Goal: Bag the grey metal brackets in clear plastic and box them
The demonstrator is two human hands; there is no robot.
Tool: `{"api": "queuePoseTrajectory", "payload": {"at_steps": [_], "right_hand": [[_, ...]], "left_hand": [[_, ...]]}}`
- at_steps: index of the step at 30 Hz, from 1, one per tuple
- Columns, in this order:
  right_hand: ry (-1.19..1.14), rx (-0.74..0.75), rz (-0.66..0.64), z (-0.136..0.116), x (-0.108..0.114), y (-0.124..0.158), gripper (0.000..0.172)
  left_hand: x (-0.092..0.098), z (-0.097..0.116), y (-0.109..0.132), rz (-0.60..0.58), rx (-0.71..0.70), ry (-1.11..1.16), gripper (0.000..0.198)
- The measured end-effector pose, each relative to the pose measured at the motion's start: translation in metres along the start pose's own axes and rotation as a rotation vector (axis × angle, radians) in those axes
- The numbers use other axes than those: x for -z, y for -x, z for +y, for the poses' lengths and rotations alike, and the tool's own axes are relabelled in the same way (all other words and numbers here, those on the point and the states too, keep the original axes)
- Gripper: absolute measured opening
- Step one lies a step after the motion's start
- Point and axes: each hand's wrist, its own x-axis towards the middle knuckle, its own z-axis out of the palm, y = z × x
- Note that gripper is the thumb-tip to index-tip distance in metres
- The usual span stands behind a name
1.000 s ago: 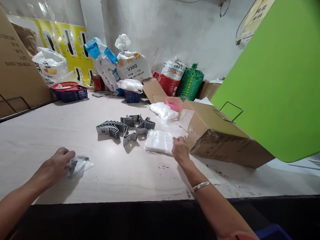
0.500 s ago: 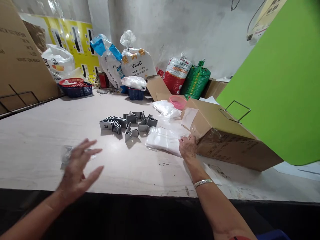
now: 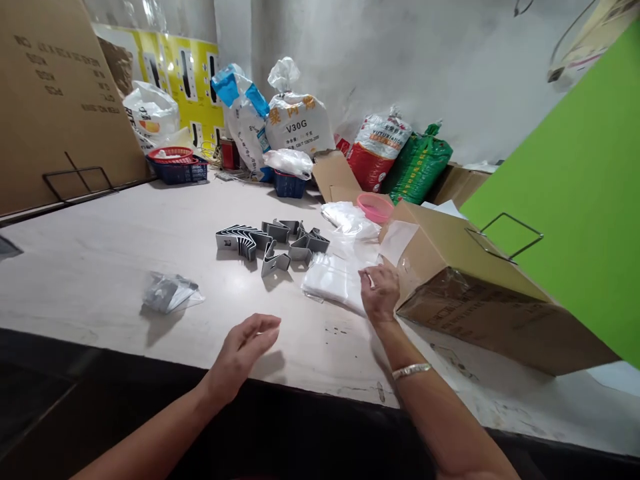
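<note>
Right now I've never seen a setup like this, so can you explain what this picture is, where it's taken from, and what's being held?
There's no machine here, just a person working with bare hands. The picture comes from a camera worn on their head, looking forward and down, so the two arms reaching in are their own. On the pale table lie a pile of bent metal clips, a small clear plastic packet and a stack of white plastic bags. The right hand, wearing a metal bangle, touches the edge of that stack, though I can't tell if it's gripping. The left hand is open and holds nothing.
</note>
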Motion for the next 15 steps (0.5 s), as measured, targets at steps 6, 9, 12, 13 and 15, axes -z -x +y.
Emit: {"api": "queuePoseTrajectory", "payload": {"at_steps": [6,9,12,13,15], "right_hand": [[-0.328,0.569,0.017,-0.073,0.014,0.068,0.021],[-0.382,0.829,-0.141,-0.091,0.017,0.082,0.021],[-0.466,0.961,-0.309,-0.098,0.021,0.082,0.02],[-0.517,0.966,-0.357,-0.099,0.023,0.081,0.02],[-0.685,0.901,-0.448,-0.098,0.027,0.079,0.022]], "left_hand": [[-0.01,0.0,-0.029,0.01,0.52,0.523,0.061],[-0.004,-0.003,-0.031,-0.023,0.525,0.53,0.055],[0.002,-0.005,-0.028,-0.032,0.465,0.511,0.038],[0.003,-0.006,-0.027,-0.014,0.458,0.512,0.034],[0.006,-0.009,-0.027,0.05,0.461,0.517,0.025]]}}
